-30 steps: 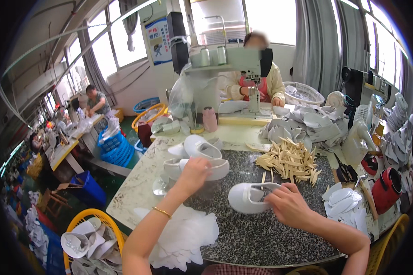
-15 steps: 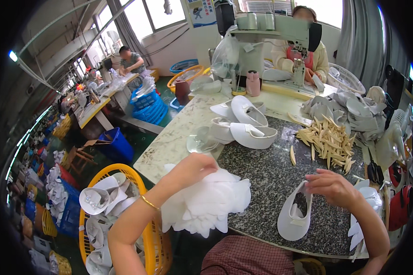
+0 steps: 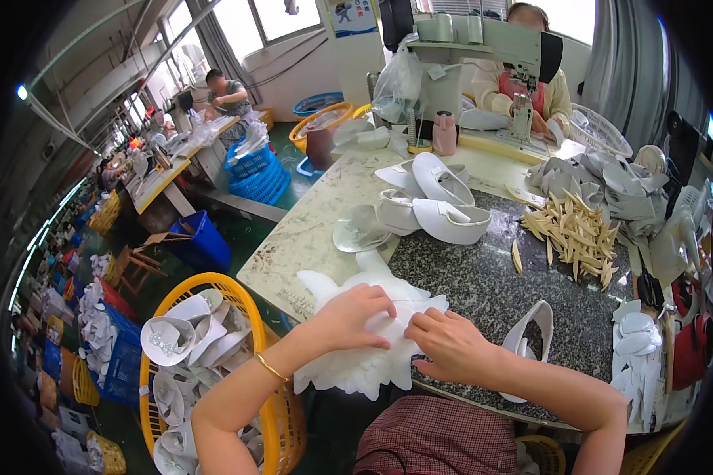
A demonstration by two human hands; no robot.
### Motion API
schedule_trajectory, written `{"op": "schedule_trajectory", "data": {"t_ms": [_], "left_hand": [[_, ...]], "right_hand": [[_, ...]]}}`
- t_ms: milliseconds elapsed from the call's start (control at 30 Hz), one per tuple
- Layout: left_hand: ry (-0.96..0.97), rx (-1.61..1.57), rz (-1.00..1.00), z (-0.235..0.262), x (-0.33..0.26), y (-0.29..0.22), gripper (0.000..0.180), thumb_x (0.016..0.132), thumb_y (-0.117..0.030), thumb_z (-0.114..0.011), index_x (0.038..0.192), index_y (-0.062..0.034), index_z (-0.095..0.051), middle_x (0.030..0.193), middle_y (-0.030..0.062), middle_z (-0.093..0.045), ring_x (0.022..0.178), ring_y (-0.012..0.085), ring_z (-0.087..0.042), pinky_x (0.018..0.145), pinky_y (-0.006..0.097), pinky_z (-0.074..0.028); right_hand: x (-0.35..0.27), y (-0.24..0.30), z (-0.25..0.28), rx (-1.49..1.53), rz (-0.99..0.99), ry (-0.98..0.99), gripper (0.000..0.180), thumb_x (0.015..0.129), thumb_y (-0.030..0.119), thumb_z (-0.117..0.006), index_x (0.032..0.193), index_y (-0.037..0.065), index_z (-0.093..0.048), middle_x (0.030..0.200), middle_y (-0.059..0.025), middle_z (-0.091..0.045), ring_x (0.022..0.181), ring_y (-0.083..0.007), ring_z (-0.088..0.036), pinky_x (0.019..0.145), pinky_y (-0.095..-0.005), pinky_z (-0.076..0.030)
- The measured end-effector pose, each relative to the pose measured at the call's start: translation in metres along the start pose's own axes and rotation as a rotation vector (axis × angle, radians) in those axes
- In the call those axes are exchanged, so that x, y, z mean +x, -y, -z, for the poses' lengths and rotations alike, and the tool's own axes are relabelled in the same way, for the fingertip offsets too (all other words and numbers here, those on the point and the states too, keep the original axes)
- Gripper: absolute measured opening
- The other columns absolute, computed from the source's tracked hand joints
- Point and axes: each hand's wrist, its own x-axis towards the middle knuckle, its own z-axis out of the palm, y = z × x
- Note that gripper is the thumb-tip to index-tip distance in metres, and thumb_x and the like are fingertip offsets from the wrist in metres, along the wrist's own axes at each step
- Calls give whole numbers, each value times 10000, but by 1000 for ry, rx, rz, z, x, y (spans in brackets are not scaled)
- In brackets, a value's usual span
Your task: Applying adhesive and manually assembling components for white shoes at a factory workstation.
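Note:
A loose pile of thin white cut pieces (image 3: 348, 368) lies at the table's front edge. My left hand (image 3: 355, 318) rests on it, fingers curved and thumb apart, gripping nothing that shows. Close beside it, my right hand (image 3: 451, 342) has its fingertips pinched at the pile's right side, on a white piece; the exact hold is partly hidden by the fingers. A white shoe upper (image 3: 540, 321) stands on the dark speckled slab behind my right forearm, which covers its middle. More white shoe uppers (image 3: 451, 220) are grouped farther back.
Tan curved strips (image 3: 570, 237) are heaped at right, before grey-white pieces (image 3: 610, 186). A yellow basket (image 3: 253, 317) of white uppers stands left of the table. A sewing machine (image 3: 523, 111) and a co-worker (image 3: 558, 95) are across the table; a pink bottle (image 3: 444, 133) stands near it.
My right hand has let go of the shoe upper and moved left to the white pile. My left hand has shifted slightly right and down onto the pile.

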Motion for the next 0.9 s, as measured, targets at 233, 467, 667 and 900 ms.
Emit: {"op": "schedule_trajectory", "data": {"t_ms": [233,467,667,900], "left_hand": [[30,29,41,2,5,-5,506,665,-362,-874,1045,-120,-646,1062,62,-607,1055,304,-570,921,412,-470],[7,40,53,-1,3,-2,508,646,-349,-879,1038,-125,-648,1055,60,-608,1059,302,-569,919,418,-476],[0,17,46,0,5,-3,495,614,-306,-893,999,-126,-639,1027,64,-594,1028,293,-566,891,402,-490],[18,32,43,-1,8,-4,500,638,-336,-887,1025,-114,-660,1054,64,-620,1038,302,-576,906,413,-472]], "right_hand": [[22,-15,-7,161,1,190,439,757,340,-798,973,25,-583,1031,-130,-560,997,-324,-590,836,-425,-510],[31,-22,-12,258,-47,317,435,795,399,-792,950,68,-554,1019,-112,-562,1020,-331,-592,847,-439,-502],[26,-17,-9,371,-98,212,404,829,405,-761,936,88,-536,985,-93,-555,1022,-310,-593,825,-437,-498],[29,-14,-17,326,-132,170,375,848,389,-741,889,86,-523,964,-102,-557,992,-317,-593,804,-449,-490]]}}
